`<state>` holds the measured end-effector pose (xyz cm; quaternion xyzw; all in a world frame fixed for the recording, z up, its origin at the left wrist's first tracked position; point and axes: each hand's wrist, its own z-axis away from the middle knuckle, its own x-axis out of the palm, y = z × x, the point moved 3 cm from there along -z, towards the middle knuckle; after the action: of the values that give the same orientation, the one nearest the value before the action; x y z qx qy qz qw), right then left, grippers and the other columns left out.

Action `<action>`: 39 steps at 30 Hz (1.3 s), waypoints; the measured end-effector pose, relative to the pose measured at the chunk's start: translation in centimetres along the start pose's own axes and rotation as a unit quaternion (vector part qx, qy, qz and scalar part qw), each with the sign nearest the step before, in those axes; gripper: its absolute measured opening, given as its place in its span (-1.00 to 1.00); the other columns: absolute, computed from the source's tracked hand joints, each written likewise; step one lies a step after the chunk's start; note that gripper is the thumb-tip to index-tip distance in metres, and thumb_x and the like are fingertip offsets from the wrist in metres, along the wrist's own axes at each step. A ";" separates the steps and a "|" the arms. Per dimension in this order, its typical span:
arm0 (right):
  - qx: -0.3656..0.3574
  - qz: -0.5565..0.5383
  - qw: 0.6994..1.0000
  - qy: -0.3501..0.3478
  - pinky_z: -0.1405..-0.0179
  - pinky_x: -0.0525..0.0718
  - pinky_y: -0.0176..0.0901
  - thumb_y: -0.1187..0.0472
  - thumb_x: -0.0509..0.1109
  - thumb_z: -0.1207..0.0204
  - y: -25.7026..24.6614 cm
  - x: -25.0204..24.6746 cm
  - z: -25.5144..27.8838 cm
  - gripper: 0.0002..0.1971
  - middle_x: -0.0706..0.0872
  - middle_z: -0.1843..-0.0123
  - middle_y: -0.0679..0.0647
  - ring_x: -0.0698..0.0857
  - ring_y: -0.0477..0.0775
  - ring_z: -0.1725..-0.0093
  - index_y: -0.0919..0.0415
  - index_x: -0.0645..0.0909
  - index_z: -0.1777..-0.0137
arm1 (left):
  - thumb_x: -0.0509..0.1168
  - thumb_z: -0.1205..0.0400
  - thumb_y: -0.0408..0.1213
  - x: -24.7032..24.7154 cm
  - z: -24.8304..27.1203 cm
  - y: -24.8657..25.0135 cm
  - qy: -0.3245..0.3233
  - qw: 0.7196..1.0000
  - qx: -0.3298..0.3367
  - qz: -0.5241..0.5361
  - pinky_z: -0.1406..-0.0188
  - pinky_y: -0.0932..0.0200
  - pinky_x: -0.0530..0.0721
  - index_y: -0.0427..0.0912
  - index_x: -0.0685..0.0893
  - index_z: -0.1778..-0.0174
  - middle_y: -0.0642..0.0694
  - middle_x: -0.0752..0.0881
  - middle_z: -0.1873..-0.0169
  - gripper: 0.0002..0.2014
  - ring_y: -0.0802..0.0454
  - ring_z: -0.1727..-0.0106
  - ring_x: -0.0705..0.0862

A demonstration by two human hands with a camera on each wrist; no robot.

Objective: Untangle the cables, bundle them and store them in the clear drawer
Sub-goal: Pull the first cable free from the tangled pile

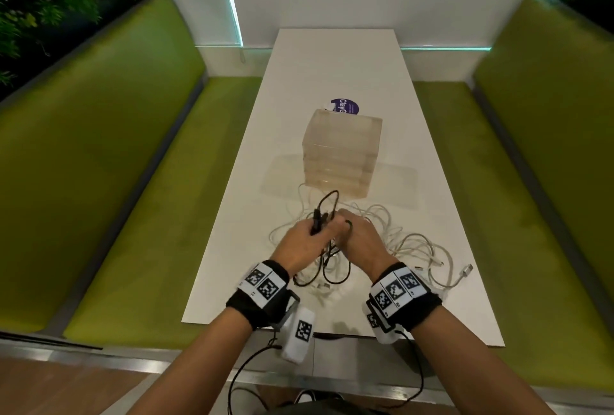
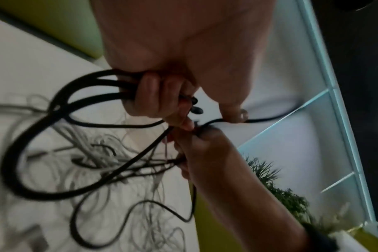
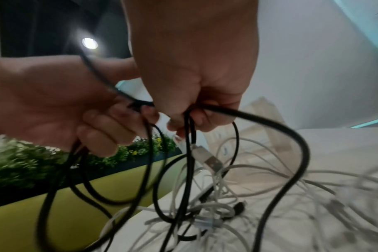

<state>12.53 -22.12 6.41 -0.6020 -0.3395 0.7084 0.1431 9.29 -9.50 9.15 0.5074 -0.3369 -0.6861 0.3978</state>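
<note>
On the white table (image 1: 332, 65) lies a tangle of white cables (image 1: 418, 241) and black cables (image 1: 321, 204). Just behind the tangle stands the clear drawer unit (image 1: 342, 155), with its drawers pushed in. My left hand (image 1: 315, 228) grips several strands of black cable (image 2: 54, 196) above the pile, its fingers (image 2: 153, 95) curled round them. My right hand (image 1: 349, 228) is close beside it and pinches another black strand (image 3: 248, 113). A silvery USB plug (image 3: 207, 158) hangs under my right hand (image 3: 190, 119). The white cables (image 3: 227, 204) lie loose on the table below.
Green padded benches (image 1: 99, 165) (image 1: 531, 165) flank the narrow table. A purple round sticker (image 1: 345, 106) shows behind the drawer unit. Faint clear flat panels lie at either side of its base. One white plug end (image 1: 466, 271) reaches toward the right table edge.
</note>
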 end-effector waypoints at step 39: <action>0.035 0.033 0.994 -0.103 -0.36 0.39 -0.07 -0.05 0.46 -0.47 4.2 -1.9 -1.5 -0.34 0.39 -0.54 0.05 0.40 0.06 -0.49 -0.10 0.33 -0.56 | 0.18 -0.42 -0.25 -11.3 2.6 1.1 0.133 0.944 0.026 0.302 0.66 0.24 0.02 -0.15 0.36 0.39 0.13 0.23 0.66 -0.88 0.18 0.64 0.08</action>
<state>15.25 -25.85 5.02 -0.5317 -0.3074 0.7822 0.1045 8.89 0.22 15.64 0.4784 -0.4358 -0.4517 0.6141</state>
